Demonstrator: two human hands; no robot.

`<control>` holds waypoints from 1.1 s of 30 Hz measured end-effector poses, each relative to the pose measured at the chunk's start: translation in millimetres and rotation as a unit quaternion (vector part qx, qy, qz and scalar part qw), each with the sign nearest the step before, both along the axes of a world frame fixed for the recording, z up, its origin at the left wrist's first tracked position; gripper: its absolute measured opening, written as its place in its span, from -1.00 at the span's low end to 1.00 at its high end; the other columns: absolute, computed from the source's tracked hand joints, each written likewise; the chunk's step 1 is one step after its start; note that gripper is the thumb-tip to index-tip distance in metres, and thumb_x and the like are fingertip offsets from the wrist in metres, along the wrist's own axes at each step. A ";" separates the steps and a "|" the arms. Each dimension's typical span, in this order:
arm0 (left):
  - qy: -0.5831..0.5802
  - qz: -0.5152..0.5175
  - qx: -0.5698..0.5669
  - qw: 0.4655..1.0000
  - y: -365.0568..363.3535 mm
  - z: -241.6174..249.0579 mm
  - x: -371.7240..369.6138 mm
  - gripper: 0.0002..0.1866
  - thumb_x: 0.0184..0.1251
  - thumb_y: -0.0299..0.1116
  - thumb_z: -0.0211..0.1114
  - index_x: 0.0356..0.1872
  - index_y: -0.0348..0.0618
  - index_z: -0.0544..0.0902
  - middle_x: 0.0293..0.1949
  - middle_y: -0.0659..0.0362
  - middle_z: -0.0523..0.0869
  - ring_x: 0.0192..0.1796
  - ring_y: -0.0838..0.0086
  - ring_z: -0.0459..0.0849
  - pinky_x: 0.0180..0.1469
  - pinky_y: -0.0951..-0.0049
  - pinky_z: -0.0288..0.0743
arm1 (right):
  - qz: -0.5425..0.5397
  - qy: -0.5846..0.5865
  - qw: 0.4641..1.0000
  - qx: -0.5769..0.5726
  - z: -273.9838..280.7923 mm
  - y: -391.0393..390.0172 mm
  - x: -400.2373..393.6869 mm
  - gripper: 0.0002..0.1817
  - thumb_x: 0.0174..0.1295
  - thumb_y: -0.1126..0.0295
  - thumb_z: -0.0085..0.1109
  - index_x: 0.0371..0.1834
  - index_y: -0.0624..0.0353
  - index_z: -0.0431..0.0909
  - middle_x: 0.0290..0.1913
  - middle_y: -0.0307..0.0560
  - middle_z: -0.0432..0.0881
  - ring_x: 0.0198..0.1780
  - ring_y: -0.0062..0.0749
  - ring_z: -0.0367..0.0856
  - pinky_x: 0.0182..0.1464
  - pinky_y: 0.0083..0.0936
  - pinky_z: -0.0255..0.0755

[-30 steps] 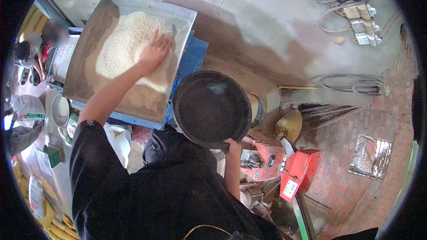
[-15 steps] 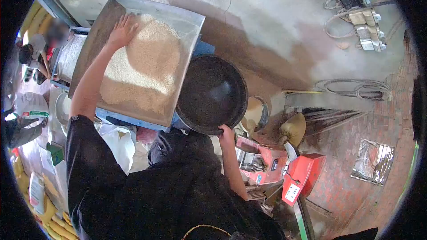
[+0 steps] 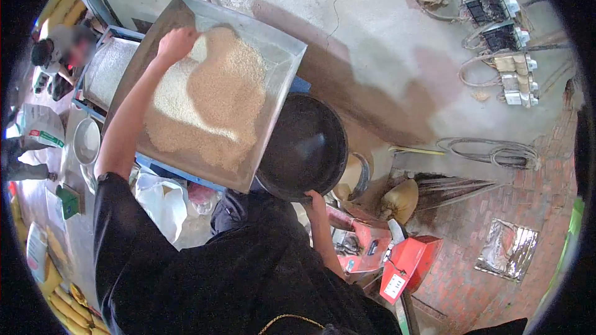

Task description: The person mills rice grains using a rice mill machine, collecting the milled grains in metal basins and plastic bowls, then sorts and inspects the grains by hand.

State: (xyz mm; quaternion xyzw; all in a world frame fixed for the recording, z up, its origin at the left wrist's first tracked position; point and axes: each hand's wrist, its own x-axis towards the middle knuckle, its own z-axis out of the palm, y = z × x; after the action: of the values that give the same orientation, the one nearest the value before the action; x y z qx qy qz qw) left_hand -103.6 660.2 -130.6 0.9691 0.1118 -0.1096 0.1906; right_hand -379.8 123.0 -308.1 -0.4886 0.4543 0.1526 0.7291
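– Where do we have our hands?
– Our left hand [image 3: 177, 44] is over the upper left part of the metal hopper [image 3: 282, 54], its fingers curled closed at the edge of the grain [image 3: 226, 84]. We cannot tell whether any grain is inside them
– And our right hand [image 3: 315, 202]?
– We have it closed on the lower rim of the round black basin [image 3: 303, 144], near the middle of the frame, just beside the right side of the hopper
– How does the grain lie?
– We see it spread over the hopper floor in the upper left of the frame, part of it bright and pale, part of it brownish in shadow
– What stands around us?
– Blue framework [image 3: 180, 177] shows under the hopper, and a white plastic bag [image 3: 162, 203] hangs below it. Left of that we see a round metal bowl [image 3: 86, 141]. In the upper left a shallow tray [image 3: 110, 69] adjoins the hopper, and another person [image 3: 61, 43] is beyond it
– And to the right?
– A red machine [image 3: 410, 262] at the lower right, a yellowish sack [image 3: 399, 202] above it, coiled cable [image 3: 496, 156] by the wall, and switches [image 3: 490, 15] in the upper right
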 end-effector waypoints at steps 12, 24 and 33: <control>0.022 -0.198 -0.097 0.975 -69.3 -57.1 -19.8 -0.27 0.39 0.13 -0.18 0.29 -0.36 0.21 0.32 -0.16 0.24 0.39 0.10 0.17 0.35 0.17 0.10 | 0.042 -0.033 0.998 -0.026 8.0 18.1 20.6 -0.79 -0.04 0.51 0.13 -0.28 0.25 0.48 -0.27 -0.11 0.54 -0.25 -0.33 0.53 -0.19 -0.40 0.44; -0.167 -0.093 0.101 0.976 -98.4 -99.4 19.6 -0.24 0.39 0.16 -0.24 0.37 -0.28 0.03 0.41 -0.06 0.02 0.43 0.08 0.02 0.36 0.08 0.06 | 0.071 -0.056 0.995 -0.046 6.8 22.8 13.5 -0.84 -0.04 0.55 0.11 -0.33 0.28 0.49 -0.33 -0.09 0.55 -0.33 -0.30 0.54 -0.27 -0.42 0.45; 0.120 -0.283 -0.067 0.949 -94.4 -22.7 -48.3 -0.25 0.37 0.20 -0.22 0.31 -0.29 0.24 0.37 -0.04 0.20 0.43 0.12 0.06 0.44 0.17 -0.17 | 0.052 -0.096 0.994 -0.016 14.7 36.3 12.0 -0.89 -0.05 0.51 0.17 -0.43 0.20 0.48 -0.45 -0.18 0.51 -0.44 -0.42 0.51 -0.39 -0.48 0.42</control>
State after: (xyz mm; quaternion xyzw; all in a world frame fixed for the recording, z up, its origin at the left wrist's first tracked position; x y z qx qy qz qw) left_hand -151.9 565.8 -153.3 0.9257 -0.1526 -0.2815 0.2011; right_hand -367.9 159.3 -293.4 -0.5356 0.3591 0.1353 0.7522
